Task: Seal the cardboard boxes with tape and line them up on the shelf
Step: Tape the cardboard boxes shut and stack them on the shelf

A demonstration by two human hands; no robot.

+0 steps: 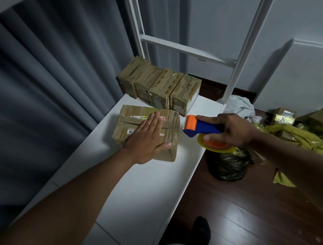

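1. I see the white shelf point(146, 183) running away from me, with grey curtains point(44, 84) along its left side and dark wood floor point(234, 214) to its right.
2. At the far end of the shelf, a row of four taped boxes point(159, 84) stands side by side, touching one another.
3. Nearer to me on the shelf, just in front of that row, lies a larger cardboard box point(168, 121) with small labels on its top.
4. My left arm reaches forward over the shelf; my left hand point(148, 137) lies flat on the box's top, fingers straight and together, thumb spread along the near edge, gripping nothing.
5. My right arm comes in from the right, off the shelf's edge; my right hand point(230, 129) is wrapped around the tape dispenser point(202, 128), fingers around its blue handle, thumb on the tape roll. Its orange head points at the box's right side, just short of touching.
6. On the floor beside the shelf sit a black bag point(228, 165) and yellow wrapping point(306, 138).
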